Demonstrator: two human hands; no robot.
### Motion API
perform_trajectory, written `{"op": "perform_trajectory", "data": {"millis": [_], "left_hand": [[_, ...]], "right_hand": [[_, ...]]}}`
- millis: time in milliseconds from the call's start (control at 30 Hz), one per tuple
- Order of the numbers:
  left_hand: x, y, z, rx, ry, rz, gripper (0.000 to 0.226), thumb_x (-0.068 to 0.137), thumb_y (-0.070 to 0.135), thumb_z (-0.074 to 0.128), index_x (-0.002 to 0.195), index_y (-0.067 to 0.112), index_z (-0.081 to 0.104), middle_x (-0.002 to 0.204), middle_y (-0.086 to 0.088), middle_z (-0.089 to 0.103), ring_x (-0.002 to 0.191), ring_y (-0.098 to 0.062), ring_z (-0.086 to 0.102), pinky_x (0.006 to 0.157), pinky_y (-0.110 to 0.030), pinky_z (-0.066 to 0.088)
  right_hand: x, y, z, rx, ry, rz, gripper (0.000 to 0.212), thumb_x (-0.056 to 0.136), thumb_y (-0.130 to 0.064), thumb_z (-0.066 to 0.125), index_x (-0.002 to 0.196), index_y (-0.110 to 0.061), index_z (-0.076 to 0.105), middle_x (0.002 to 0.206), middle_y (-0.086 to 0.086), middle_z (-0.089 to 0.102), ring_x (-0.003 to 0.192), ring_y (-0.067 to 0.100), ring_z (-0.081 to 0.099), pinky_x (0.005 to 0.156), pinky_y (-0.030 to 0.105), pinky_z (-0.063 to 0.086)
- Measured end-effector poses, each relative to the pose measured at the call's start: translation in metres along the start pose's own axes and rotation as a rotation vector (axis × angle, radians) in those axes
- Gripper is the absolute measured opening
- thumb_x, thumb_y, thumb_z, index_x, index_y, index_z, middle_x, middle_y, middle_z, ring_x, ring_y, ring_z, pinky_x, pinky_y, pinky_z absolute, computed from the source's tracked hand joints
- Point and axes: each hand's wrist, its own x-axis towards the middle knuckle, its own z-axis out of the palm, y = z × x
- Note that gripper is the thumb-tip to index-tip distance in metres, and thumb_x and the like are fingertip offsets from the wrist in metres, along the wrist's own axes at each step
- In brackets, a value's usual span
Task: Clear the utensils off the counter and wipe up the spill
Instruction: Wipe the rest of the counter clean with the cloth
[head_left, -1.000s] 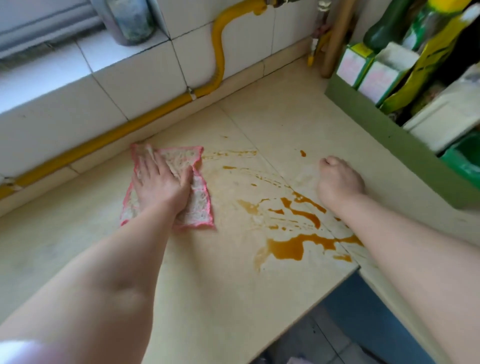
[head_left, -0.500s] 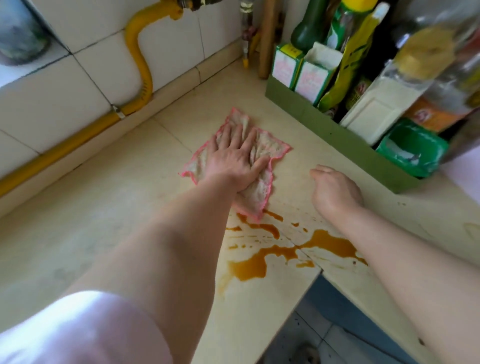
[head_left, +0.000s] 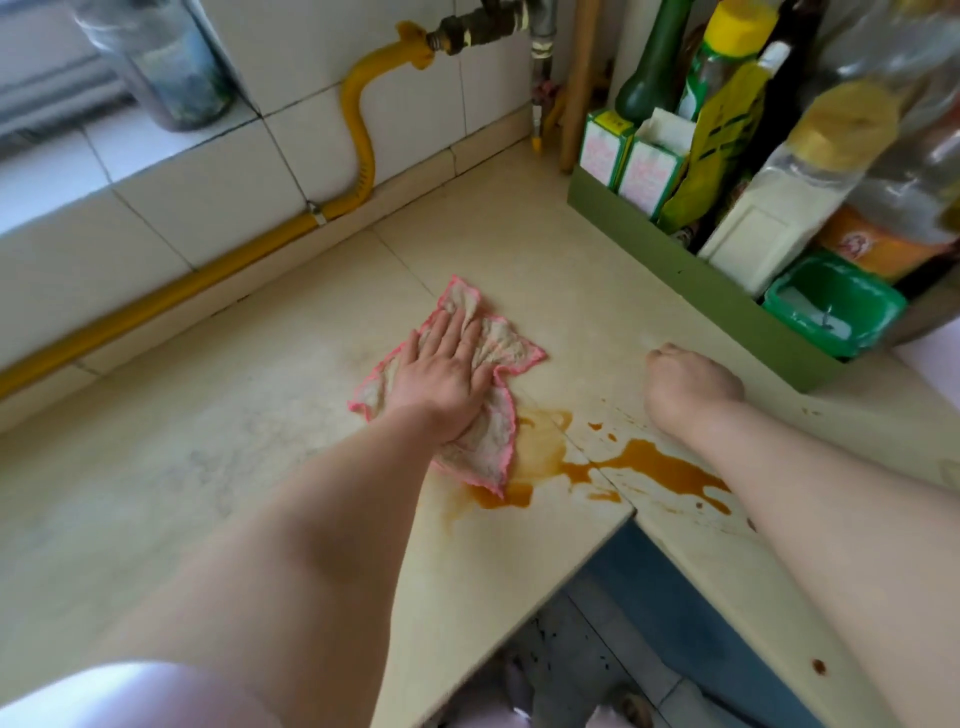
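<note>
Cloth has come toward me since half a second back: its near corner, then only touching the top of the spill, now lies in the puddle's left end.

Left hand (head_left: 441, 376): flat, fingers straight and together, palm pressing the pink-edged cloth (head_left: 501, 353) onto the counter (head_left: 208, 441). No pinch or curl, just weight on it. Cloth is bunched under the palm, with one corner pointing away and one toward me.

Spill (head_left: 657, 467): orange-brown, thickest to the right of the cloth and a little nearer me. A pale smeared patch sits just beside the cloth's right edge. Long axis runs left to right, roughly along the counter's front edge and across the joint between the slabs. Small drops are scattered further right.

Right hand (head_left: 688, 387): curled into a fist, knuckles on the counter just behind the puddle, nothing showing in it. Its forearm lies close to the spill's right end.

Judgement: left hand is the one placed to finish, with a sweep rightward along that axis. The right arm may need to lift clear.
</note>
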Motion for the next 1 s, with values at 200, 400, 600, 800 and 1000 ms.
{"op": "perform_trajectory", "data": {"millis": [200, 400, 600, 800, 1000], "left_hand": [[-0.070, -0.050, 0.004, -0.061, -0.030, -0.369, 0.068, 0.099, 0.056, 0.010, 0.156, 0.022, -0.002, 0.162, 0.003, -0.014, 0.149, -0.014, -0.013, 0.121, -0.042, -0.006], [-0.101, 0.018, 0.018, -0.117, -0.011, -0.554, 0.094, 0.086, 0.078, 0.006, 0.155, 0.016, -0.011, 0.161, -0.006, -0.019, 0.148, -0.021, -0.017, 0.120, -0.045, -0.008], [-0.090, 0.105, 0.024, -0.117, -0.016, -0.414, 0.105, 0.076, 0.086, -0.002, 0.151, 0.014, -0.019, 0.157, -0.009, -0.028, 0.146, -0.024, -0.024, 0.119, -0.046, -0.010], [-0.073, 0.201, 0.032, -0.133, 0.013, -0.205, 0.075, 0.096, 0.060, 0.009, 0.155, 0.017, -0.009, 0.160, -0.004, -0.020, 0.147, -0.019, -0.021, 0.119, -0.039, -0.013], [-0.088, 0.212, 0.012, -0.809, 0.088, -0.125, 0.040, 0.100, 0.025, 0.043, 0.138, 0.024, 0.052, 0.138, -0.003, 0.056, 0.128, -0.022, 0.049, 0.108, -0.039, 0.038]], "right_hand": [[-0.014, 0.018, 0.004, -0.018, 0.027, -0.077, 0.047, 0.091, 0.001, 0.027, 0.132, -0.007, 0.049, 0.135, 0.009, 0.051, 0.120, 0.029, 0.053, 0.088, 0.035, 0.046], [-0.029, 0.040, 0.008, -0.004, 0.029, -0.151, 0.040, 0.092, 0.001, 0.032, 0.122, -0.010, 0.056, 0.122, 0.009, 0.058, 0.109, 0.027, 0.058, 0.075, 0.032, 0.043], [-0.038, 0.076, 0.021, 0.022, 0.056, -0.160, 0.036, 0.092, 0.002, 0.034, 0.111, -0.013, 0.061, 0.111, 0.007, 0.063, 0.086, 0.022, 0.053, 0.067, 0.030, 0.040], [-0.048, 0.111, 0.036, 0.181, 0.065, -0.095, 0.045, 0.091, 0.001, 0.035, 0.124, -0.014, 0.061, 0.122, 0.008, 0.063, 0.106, 0.028, 0.060, 0.076, 0.029, 0.045], [-0.062, 0.130, 0.036, 0.197, 0.054, -0.036, 0.042, 0.092, -0.001, 0.037, 0.125, -0.014, 0.060, 0.123, 0.009, 0.061, 0.109, 0.029, 0.059, 0.075, 0.029, 0.042]]}}
